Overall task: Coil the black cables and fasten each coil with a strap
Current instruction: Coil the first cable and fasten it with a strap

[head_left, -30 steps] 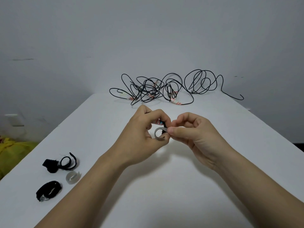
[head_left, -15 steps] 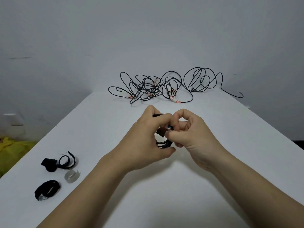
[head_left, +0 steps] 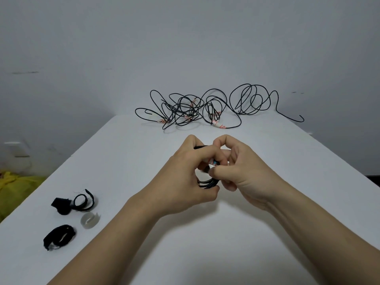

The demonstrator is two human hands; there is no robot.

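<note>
The grey strap loop seen between the fingers a second ago is now hidden, and the hands have drawn closer. The left hand [head_left: 185,177] curls round the cable coil [head_left: 206,184]. The right hand [head_left: 244,171] pinches its upper side. Both are held over the middle of the table [head_left: 226,243], with bare top all round. Loose cables [head_left: 195,110] lie tangled along the far edge. Spare straps [head_left: 89,220] lie near the left edge.

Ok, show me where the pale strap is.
Head view, left side of the table: the pale strap lies between the far black strap and the near black strap.
</note>
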